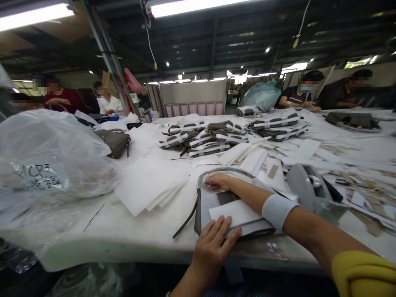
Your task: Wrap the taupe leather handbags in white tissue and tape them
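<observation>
A grey handbag (204,206) lies flat on the white table (130,231) in front of me, its thin strap trailing to the left. A white sheet (239,214) covers part of it. My left hand (212,243) rests flat on the bag's near edge, fingers stretched out over the sheet. My right hand (218,180) reaches across to the bag's far edge, fingers curled onto the white wrapping there. A white band (276,210) circles my right wrist.
A stack of white sheets (148,185) lies left of the bag. A big clear plastic bag (46,156) fills the left. Wrapped grey bags (201,138) are piled at the middle. A tape dispenser (309,187) stands right. Several people sit at the far side.
</observation>
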A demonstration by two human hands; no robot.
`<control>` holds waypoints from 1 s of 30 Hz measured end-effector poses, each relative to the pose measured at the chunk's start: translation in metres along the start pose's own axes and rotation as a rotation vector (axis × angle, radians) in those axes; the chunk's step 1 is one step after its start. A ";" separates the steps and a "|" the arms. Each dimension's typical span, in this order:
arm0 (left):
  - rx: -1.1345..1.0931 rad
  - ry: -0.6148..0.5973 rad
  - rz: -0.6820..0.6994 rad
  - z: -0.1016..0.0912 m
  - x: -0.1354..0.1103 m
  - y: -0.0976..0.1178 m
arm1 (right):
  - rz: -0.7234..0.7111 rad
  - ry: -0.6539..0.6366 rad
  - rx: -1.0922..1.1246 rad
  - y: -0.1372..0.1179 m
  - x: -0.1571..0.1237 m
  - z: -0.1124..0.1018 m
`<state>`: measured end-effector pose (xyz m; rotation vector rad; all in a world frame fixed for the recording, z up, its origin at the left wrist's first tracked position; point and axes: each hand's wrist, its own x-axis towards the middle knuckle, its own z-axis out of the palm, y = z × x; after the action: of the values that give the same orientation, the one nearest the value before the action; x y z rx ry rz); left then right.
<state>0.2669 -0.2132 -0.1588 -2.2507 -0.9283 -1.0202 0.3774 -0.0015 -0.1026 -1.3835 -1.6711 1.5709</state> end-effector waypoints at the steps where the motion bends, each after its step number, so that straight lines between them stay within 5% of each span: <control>1: -0.002 -0.006 0.001 0.000 0.000 0.000 | -0.045 -0.028 0.023 -0.001 -0.004 -0.002; 9: -0.017 -0.115 -0.036 -0.006 0.002 0.001 | -0.228 -0.044 0.049 -0.005 -0.045 -0.007; 18: -0.094 -0.160 -0.072 -0.006 -0.002 0.003 | -0.816 0.048 -0.566 0.019 -0.139 0.014; 30: -0.183 0.166 -0.281 0.011 -0.023 0.008 | -1.010 0.245 -0.547 0.056 -0.176 0.029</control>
<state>0.2666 -0.2197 -0.1851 -2.1771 -1.1392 -1.4458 0.4404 -0.1770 -0.1091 -0.6427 -2.1869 0.3813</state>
